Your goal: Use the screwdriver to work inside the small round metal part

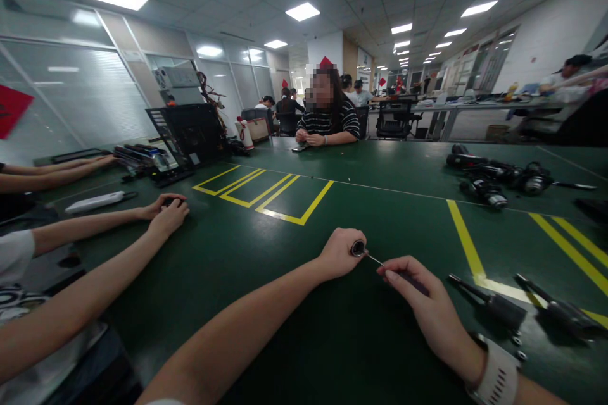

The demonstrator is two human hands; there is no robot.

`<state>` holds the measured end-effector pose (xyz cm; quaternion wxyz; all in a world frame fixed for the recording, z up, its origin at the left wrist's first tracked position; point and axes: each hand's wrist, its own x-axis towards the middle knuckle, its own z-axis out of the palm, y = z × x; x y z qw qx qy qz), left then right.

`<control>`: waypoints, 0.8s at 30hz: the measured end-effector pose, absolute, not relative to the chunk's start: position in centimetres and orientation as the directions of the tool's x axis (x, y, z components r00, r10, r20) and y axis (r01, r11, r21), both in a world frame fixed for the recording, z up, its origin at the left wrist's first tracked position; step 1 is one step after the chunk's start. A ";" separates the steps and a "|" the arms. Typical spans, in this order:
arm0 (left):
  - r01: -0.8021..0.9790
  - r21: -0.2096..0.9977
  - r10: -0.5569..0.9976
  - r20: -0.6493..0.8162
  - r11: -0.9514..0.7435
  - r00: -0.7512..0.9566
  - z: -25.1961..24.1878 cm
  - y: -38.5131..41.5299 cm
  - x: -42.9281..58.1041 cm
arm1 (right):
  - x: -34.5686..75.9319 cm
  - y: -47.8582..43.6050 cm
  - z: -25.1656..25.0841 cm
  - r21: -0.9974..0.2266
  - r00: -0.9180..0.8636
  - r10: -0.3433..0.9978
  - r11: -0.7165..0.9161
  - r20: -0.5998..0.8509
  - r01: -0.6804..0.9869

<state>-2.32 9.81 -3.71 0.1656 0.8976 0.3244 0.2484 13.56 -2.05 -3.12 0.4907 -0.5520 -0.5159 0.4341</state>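
Note:
My left hand (339,254) is closed around a dark cylindrical part (358,248) whose round, hollow, metal-rimmed end faces me. The rest of that part is hidden inside the fist. Between thumb and fingers, my right hand (420,297) grips the dark handle of a thin screwdriver (414,282). Its slim metal shaft points left toward the round end, and I cannot tell whether the tip touches it. Right of my right hand lie two dark cylinders with long shafts, a nearer one (506,311) and another (565,316). Small metal rings (521,355) lie beside them.
Yellow tape outlines (280,218) mark the green table (247,259). Dark tool-like assemblies (494,177) lie at the back right. A co-worker's hands (168,209) hold a small dark object at left, near a white power strip (95,202). Another person (327,117) sits opposite.

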 end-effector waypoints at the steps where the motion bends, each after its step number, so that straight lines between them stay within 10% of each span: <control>1: 0.512 0.436 0.663 0.342 -0.740 0.666 -3.8 9.8 -2.3 | 13.5 -2.1 -3.0 -0.987 0.081 0.996 0.013 0.026 0.162; 13: 0.384 0.554 0.623 0.344 -0.739 0.703 -3.5 10.0 -2.6 | 13.8 -1.3 -3.7 -0.997 0.066 0.998 0.024 0.019 -0.077; 24: 0.493 0.311 0.577 0.320 -0.813 0.751 -3.4 9.3 -2.4 | 13.8 -1.9 -3.1 -0.989 0.075 0.997 0.026 0.037 0.144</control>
